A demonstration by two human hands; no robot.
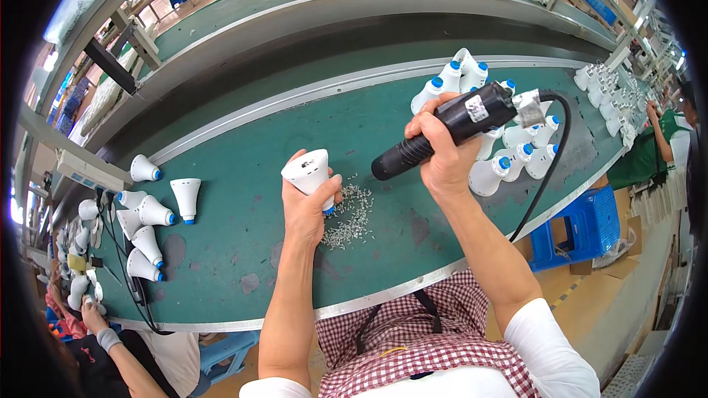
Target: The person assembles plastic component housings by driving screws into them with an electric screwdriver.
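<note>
My left hand (301,214) is closed around a white cone-shaped lamp housing (308,169), its wide end up and its blue tip pointing down. Fingers of my right hand (450,158) wrap round a black electric screwdriver (473,112) with a cable at its upper right end. The tool's dark rounded nose points down and left, to the right of the housing and apart from it. Below and beside my left hand, a loose heap of small silvery screws (350,227) is spread on the green tabletop (228,250).
Several similar housings (488,177) stand grouped at the right, blue tips up. More housings (153,212) lie at the left, near black cables (122,258). A blue plastic stool (582,228) stands beyond the table's right front edge. Co-workers' arms (122,361) show at both sides.
</note>
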